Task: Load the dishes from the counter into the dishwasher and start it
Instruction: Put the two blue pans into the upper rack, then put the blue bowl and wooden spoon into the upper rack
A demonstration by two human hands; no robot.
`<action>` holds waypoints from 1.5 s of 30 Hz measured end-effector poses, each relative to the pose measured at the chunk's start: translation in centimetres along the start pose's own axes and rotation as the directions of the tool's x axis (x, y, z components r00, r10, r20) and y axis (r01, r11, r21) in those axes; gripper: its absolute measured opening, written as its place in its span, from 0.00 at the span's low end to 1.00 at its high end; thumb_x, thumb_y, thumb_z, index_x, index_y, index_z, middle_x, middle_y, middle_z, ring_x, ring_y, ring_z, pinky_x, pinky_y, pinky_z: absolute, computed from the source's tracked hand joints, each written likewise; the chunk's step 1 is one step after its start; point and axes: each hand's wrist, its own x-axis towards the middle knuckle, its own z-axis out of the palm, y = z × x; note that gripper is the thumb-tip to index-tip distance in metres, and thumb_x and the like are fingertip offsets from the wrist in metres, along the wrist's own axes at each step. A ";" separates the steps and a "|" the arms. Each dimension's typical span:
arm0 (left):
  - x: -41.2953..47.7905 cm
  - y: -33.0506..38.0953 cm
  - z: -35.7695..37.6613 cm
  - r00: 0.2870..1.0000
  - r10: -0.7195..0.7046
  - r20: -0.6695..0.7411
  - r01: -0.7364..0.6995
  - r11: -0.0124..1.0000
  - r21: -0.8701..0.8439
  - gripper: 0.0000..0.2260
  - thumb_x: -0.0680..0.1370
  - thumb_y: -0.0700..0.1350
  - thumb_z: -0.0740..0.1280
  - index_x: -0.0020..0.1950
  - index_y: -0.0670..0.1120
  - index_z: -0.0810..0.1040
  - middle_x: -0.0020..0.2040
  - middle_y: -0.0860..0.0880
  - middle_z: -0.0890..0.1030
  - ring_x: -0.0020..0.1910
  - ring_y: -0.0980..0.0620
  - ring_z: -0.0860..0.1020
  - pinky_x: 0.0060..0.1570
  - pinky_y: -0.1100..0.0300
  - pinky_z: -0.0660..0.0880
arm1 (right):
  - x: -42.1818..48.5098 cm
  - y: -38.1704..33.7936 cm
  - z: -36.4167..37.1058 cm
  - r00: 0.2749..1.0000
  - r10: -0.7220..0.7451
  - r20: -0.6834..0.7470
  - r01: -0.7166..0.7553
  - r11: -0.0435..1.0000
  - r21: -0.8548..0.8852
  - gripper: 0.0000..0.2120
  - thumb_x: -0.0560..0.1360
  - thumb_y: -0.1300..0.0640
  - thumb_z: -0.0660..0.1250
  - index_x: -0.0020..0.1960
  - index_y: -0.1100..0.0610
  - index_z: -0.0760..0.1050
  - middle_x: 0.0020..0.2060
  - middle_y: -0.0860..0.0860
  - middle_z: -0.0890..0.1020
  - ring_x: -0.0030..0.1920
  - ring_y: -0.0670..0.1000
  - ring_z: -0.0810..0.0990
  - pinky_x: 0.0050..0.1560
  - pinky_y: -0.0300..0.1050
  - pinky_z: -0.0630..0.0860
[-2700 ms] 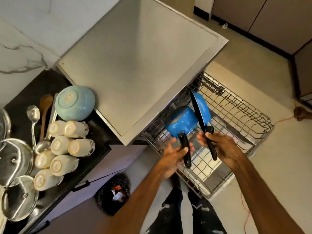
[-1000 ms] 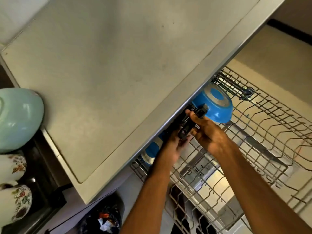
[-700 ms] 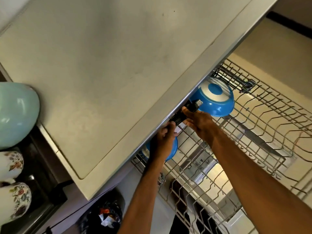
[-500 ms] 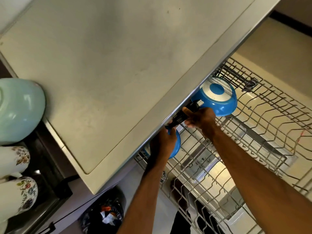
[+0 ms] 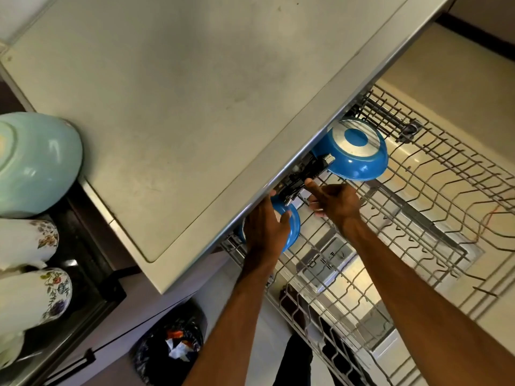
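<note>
A blue frying pan point(image 5: 359, 154) lies bottom up at the back left of the pulled-out wire rack point(image 5: 434, 218). Its black handle point(image 5: 309, 171) runs under the edge of the dishwasher's top. My right hand point(image 5: 334, 201) hovers just in front of the handle's end with relaxed fingers, one fingertip close to it. A smaller blue saucepan point(image 5: 292, 227) sits at the rack's left side, mostly hidden. My left hand point(image 5: 264, 221) lies over it and holds its rim, fingertips reaching under the steel edge.
The dishwasher's flat top point(image 5: 195, 107) overhangs the rack's back. On the dark counter at left stand a mint bowl point(image 5: 33, 162), upside down, and floral cups point(image 5: 30, 296). A black rubbish bag point(image 5: 172, 346) sits on the floor below. The open door point(image 5: 326, 260) lies under the rack.
Both pans went from in front of the rack to its back left. My right hand has let go of the frying pan's handle and drawn back slightly. My left hand stays on the saucepan.
</note>
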 end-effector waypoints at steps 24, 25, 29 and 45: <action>-7.3 -1.2 -3.0 0.987 0.043 0.152 -0.081 0.964 0.252 0.38 0.77 0.51 0.72 0.80 0.44 0.56 0.81 0.41 0.53 0.80 0.41 0.54 0.76 0.43 0.61 | -7.9 4.7 1.0 0.998 -0.070 0.003 0.064 0.881 -0.468 0.07 0.81 0.57 0.67 0.54 0.60 0.81 0.41 0.52 0.87 0.38 0.49 0.87 0.37 0.44 0.84; -8.3 -0.5 -4.1 0.988 0.058 0.146 -0.091 0.969 0.229 0.34 0.77 0.47 0.72 0.78 0.45 0.60 0.80 0.42 0.57 0.79 0.42 0.58 0.74 0.44 0.64 | -9.1 4.3 1.1 0.998 -0.064 0.010 0.061 0.884 -0.463 0.07 0.81 0.57 0.67 0.54 0.60 0.81 0.42 0.52 0.87 0.39 0.50 0.87 0.39 0.46 0.84; -13.2 3.6 -10.6 0.989 0.105 0.104 -0.119 0.983 0.142 0.19 0.77 0.40 0.69 0.68 0.46 0.72 0.68 0.46 0.73 0.67 0.44 0.73 0.62 0.50 0.75 | -15.9 1.4 2.3 0.991 -0.102 0.083 0.129 0.885 -0.447 0.08 0.80 0.57 0.68 0.54 0.59 0.83 0.42 0.52 0.88 0.42 0.53 0.88 0.38 0.46 0.83; -23.9 -4.0 -36.7 0.952 0.037 -0.303 -0.066 0.994 -0.085 0.11 0.78 0.50 0.60 0.59 0.51 0.75 0.55 0.51 0.79 0.51 0.49 0.78 0.49 0.55 0.75 | -36.3 -3.0 22.5 0.885 -0.150 0.440 0.352 0.834 -0.424 0.06 0.80 0.58 0.68 0.50 0.56 0.84 0.37 0.54 0.87 0.35 0.49 0.84 0.35 0.43 0.80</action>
